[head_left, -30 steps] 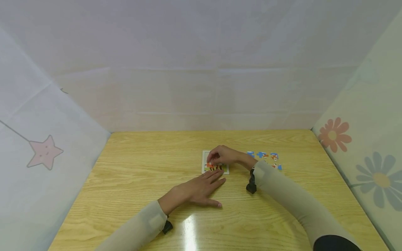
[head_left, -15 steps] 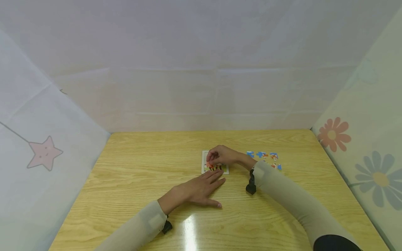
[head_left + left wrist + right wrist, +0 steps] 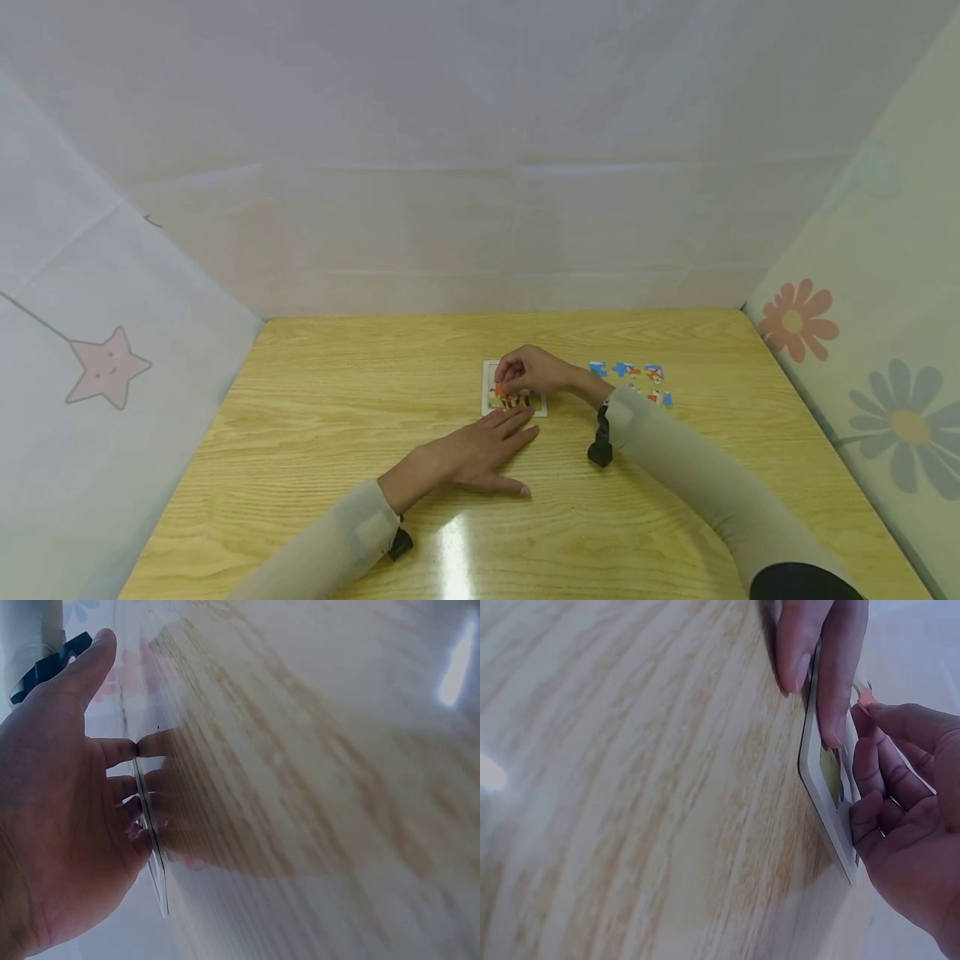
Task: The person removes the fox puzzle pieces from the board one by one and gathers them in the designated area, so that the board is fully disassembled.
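A small picture puzzle board with a white border lies on the table, part of its coloured picture showing between the hands. My left hand is spread flat, its fingertips resting on the board's near edge; the left wrist view shows straight fingers along that edge. Over the board, my right hand pinches a small orange puzzle piece between thumb and index finger, with the other fingers curled at the board. Much of the board's far part is hidden under the right hand.
Several loose puzzle pieces, blue, white and orange, lie on the wooden table right of the board, some partly behind the right forearm. A pale cloth wall stands behind the table.
The right hand shifts only very slightly over the board, still pinching the orange puzzle piece. The left hand and the loose pieces stay where they were.
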`<state>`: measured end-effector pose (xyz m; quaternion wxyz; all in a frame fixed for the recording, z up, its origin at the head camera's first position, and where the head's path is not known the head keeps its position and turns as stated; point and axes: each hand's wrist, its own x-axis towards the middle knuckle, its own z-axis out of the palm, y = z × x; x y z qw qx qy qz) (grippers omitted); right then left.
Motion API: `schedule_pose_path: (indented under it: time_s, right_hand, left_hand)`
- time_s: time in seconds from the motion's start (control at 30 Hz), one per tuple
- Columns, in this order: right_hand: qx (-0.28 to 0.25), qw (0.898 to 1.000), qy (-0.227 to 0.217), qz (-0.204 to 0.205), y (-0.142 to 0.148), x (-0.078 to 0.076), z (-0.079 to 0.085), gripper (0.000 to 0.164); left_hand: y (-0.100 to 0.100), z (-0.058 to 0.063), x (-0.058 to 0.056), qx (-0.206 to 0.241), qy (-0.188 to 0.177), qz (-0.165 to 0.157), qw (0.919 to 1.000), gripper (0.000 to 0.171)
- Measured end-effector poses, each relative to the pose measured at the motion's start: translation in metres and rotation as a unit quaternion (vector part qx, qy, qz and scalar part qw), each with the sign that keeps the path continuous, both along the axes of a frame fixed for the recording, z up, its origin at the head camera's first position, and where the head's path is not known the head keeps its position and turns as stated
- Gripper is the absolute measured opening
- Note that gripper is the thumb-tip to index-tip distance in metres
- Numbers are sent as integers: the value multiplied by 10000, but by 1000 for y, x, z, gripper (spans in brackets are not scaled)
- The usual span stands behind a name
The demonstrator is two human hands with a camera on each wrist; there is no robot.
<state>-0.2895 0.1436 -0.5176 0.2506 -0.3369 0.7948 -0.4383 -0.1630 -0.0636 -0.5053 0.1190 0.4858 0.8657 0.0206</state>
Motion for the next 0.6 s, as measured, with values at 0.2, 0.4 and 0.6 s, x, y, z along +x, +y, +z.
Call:
schedule_pose_path:
  time_s: [0.2,0.4,0.6]
  right_hand:
    - [-167,9996,-98,-186,3,1,1,12]
    - [-250,9989,-155,-359,8,0,1,12]
    - [-369,9985,-121,-385,18,3,5,13]
  left_hand:
    - [0,-1,0,-35,-6,28,10000,95]
    - [1,-2,0,-47,-53,63,10000,95]
    - [1,-3,0,-87,-29,85,9999,96]
